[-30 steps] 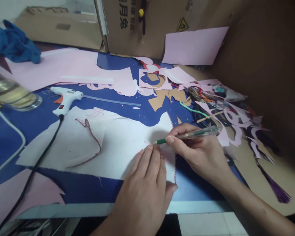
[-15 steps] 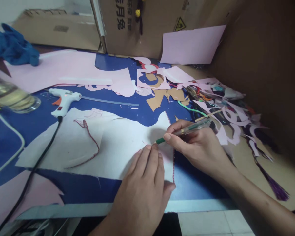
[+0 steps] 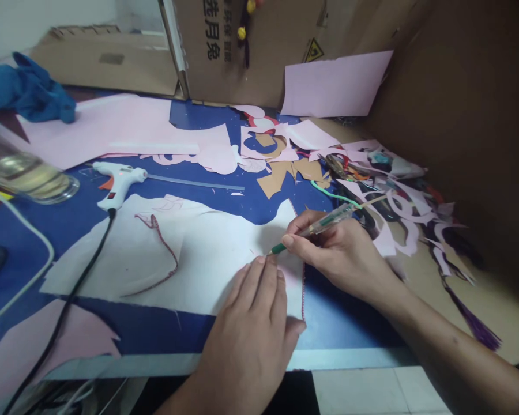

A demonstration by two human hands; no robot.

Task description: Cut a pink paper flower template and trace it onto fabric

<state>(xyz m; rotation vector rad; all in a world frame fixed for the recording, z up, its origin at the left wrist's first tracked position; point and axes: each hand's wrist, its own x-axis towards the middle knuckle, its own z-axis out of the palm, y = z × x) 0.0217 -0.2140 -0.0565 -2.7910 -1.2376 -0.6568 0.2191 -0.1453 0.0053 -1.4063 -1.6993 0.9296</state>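
A white cloth with red stitching along its right edge lies on the blue table. My left hand rests flat on the cloth, palm down, its fingers stretched out. In my right hand is a clear pen with a green grip, pinched between thumb and fingers. The pen's tip points down at the cloth, just beyond my left fingertips. Whether the tip touches is hard to tell. A curved dark red stitched line shows on the cloth's left part.
A white glue gun lies at the cloth's upper left, its black cord crossing the cloth. Behind are pink sheets and brown scraps. A glass stands left. Cardboard walls rise at the back and right.
The view has shifted slightly, so the table items appear a little lower and those at the left farther right. The pen's tip has moved slightly left, with my right hand still round the pen.
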